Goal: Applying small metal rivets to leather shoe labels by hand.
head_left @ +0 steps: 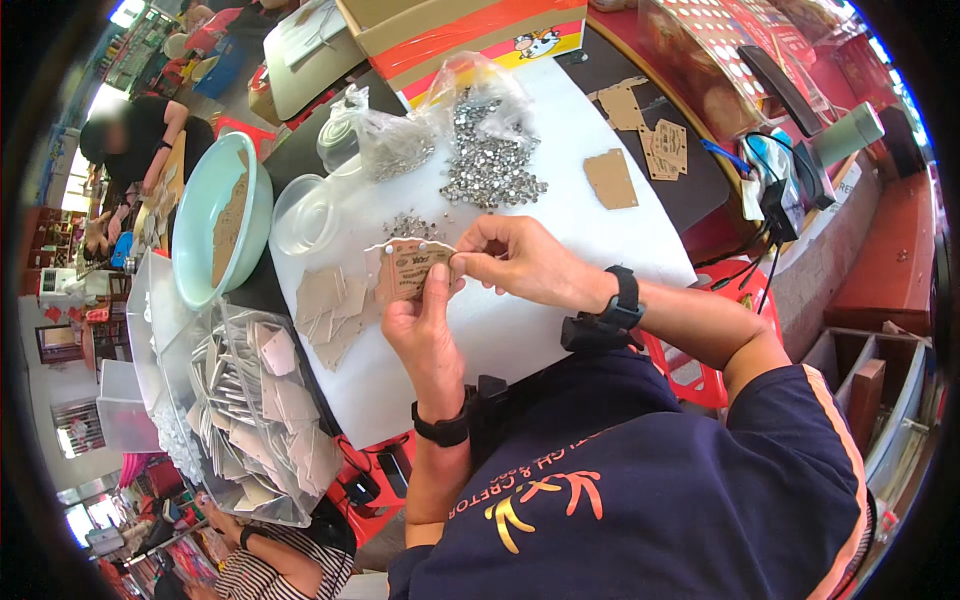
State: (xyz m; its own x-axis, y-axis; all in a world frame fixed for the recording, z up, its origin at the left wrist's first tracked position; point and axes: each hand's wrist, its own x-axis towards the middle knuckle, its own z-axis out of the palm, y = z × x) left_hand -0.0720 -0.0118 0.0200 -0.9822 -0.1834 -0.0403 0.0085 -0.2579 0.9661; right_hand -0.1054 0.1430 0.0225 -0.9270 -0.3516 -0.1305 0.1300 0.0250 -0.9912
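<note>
My left hand (428, 335) grips a brown printed cardboard piece (408, 270), thumb across its face. Small silvery dots show along the piece's upper edge. At its right corner, the thumb and forefinger of my right hand (515, 262) pinch together; what lies between them is too small to make out. Just beyond sits a small scatter of silvery metal bits (412, 226). A larger heap of the same bits (490, 165) spills from a clear plastic bag (478, 75). Beside my left hand lies a loose stack of cardboard pieces (328, 305) on the white work surface (620, 245).
Left of the surface stand a clear bin (235, 470) full of cardboard pieces and a pale green basin (262, 215). A clear round tub (305, 215) is near the bags. A single card (610, 180) lies right; a large carton (470, 30) stands behind. Other people sit at left.
</note>
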